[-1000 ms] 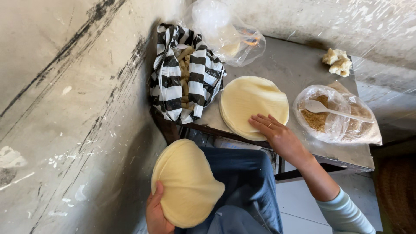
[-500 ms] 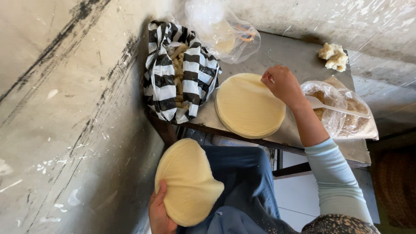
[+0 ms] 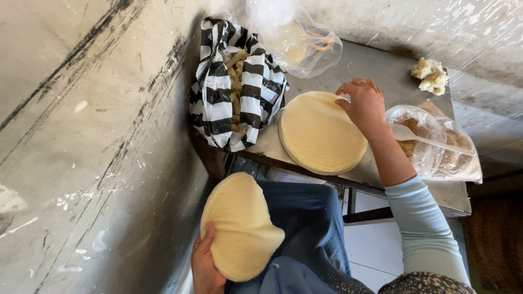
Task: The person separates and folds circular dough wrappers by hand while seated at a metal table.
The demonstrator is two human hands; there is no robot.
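Right hand [image 3: 366, 106]: thin ring on one finger, otherwise bare. Right arm: pale blue-green long sleeve, snug, pushed up past the wrist, soft creases at the elbow. Dark speckled fabric at the shoulder. Left hand [image 3: 204, 265]: bare, no sleeve in view. Lap: dark blue denim, dusted with pale specks.

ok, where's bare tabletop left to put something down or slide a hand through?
Bare table lies behind the stack of dough rounds, between the clear bag and the crumbly lumps. The right hand hovers at its edge. A narrow strip runs along the front edge under the forearm. It is crowded between the striped bag and the stack, and around the filling bag.
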